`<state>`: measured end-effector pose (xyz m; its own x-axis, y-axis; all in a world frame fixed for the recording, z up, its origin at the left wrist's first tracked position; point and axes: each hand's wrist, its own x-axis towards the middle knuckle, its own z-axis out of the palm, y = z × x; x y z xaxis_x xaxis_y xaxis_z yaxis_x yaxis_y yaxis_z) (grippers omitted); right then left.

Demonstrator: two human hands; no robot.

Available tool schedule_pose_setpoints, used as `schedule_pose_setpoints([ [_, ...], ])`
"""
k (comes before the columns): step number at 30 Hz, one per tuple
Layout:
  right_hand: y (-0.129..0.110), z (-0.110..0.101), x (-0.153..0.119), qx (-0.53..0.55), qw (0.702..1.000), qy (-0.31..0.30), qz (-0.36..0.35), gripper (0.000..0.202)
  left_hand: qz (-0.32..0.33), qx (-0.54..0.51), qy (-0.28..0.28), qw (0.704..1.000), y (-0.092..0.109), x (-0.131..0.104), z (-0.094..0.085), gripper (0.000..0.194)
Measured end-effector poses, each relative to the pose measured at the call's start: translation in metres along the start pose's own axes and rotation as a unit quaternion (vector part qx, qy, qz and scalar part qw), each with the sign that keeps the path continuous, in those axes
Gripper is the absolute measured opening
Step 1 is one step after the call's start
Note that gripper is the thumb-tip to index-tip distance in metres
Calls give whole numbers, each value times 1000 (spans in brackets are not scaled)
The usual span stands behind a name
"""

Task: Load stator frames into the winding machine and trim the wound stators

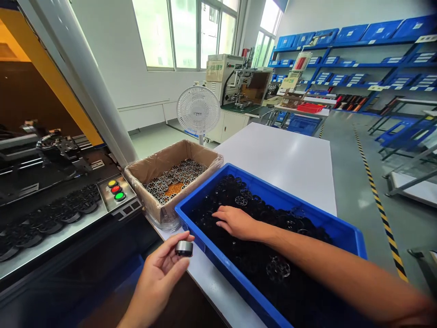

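Observation:
My left hand [164, 269] pinches a small round metal-and-black part [184, 248] between thumb and fingers, just outside the near side of a blue bin [211, 255]. Over that bin, my right hand [237, 222] reaches down among many black round parts [262, 255]; its fingertips touch or dip into the pile, and whether they hold a part is hidden. Left of the bin stands a plastic-lined cardboard box [164, 209] with silvery ring-shaped parts [186, 175] in it.
A machine with yellow, red and green buttons [116, 189] stands at the left, with rows of black parts [51, 218] along its ledge. Behind the box is a white fan [198, 110]. A white table [283, 155] lies under and beyond the bin.

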<state>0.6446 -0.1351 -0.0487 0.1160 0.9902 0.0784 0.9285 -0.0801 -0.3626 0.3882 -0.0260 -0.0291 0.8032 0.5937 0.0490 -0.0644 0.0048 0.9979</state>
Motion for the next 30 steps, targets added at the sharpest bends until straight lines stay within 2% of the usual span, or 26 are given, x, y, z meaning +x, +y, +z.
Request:
schedule_pose_setpoints([
  [4,3,12,2,-7,999,3,32,18,133,136,0,982,9,-4,10,28],
  [7,10,13,3,-6,999,23,39,13,207,203,6,957,16,-9,11,45],
  [9,11,9,3,-8,998,54,44,11,220,207,14,953,20,-13,8,49],
  [11,4,0,2,-6,995,95,42,11,202,203,16,958,23,-16,4,45],
  [14,-26,-18,-7,29,987,157,-4,13,133,152,12,979,23,-17,4,42],
  [17,-69,-32,-25,146,957,215,-127,15,33,-14,-16,999,18,-15,13,43],
  [19,-92,-36,-36,207,931,229,-192,22,-23,-130,-41,990,15,-13,21,45],
  [21,-104,-36,-42,224,924,229,-211,25,-58,-193,-61,978,13,-13,29,50],
  [25,-102,-31,-44,211,924,238,-214,28,-54,-190,-70,978,12,-13,37,49],
  [30,-97,-30,-44,197,922,223,-246,43,10,-108,-27,994,13,-13,35,45],
])
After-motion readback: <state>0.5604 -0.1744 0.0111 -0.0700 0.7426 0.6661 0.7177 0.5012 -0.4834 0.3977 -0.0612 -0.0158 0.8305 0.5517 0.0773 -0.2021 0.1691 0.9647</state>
